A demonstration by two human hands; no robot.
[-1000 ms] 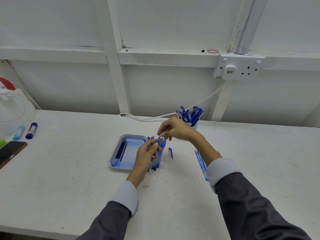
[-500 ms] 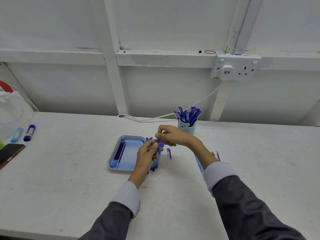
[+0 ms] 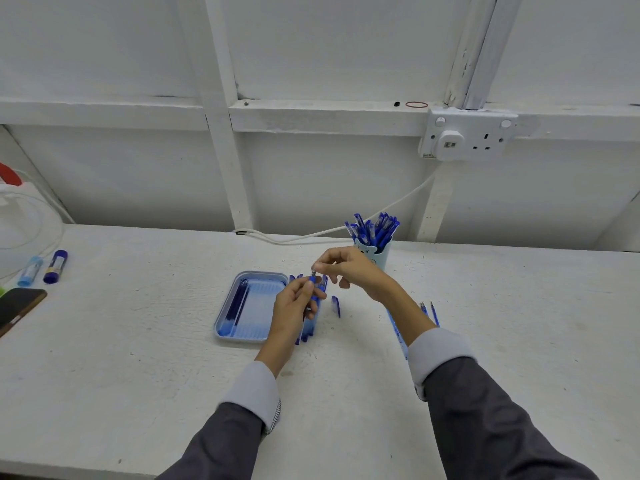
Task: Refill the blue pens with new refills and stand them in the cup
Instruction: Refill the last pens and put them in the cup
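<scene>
My left hand (image 3: pixel 296 306) grips a blue pen barrel (image 3: pixel 312 281) upright over the table, just right of the blue tray (image 3: pixel 225 332). My right hand (image 3: pixel 349 268) pinches the small tip piece (image 3: pixel 313 271) at the barrel's top end. Several dark blue refills (image 3: pixel 237 303) lie along the tray's left side. More blue pens (image 3: pixel 306 332) lie on the table under my left hand, partly hidden by it. A pale blue cup (image 3: pixel 379 256) full of blue pens (image 3: pixel 374 228) stands behind my right hand. A loose pen cap (image 3: pixel 336 305) lies between my hands.
Loose refills (image 3: pixel 429 311) and a blue strip (image 3: pixel 396 330) lie by my right forearm. Two glue sticks (image 3: pixel 43 266) and a phone (image 3: pixel 17 308) sit at the far left. A white cable (image 3: pixel 311 233) runs along the wall to a socket (image 3: pixel 467 138).
My right hand has come down from above the cup's front to the top of the barrel. My left hand keeps its hold on the pen in about the same place.
</scene>
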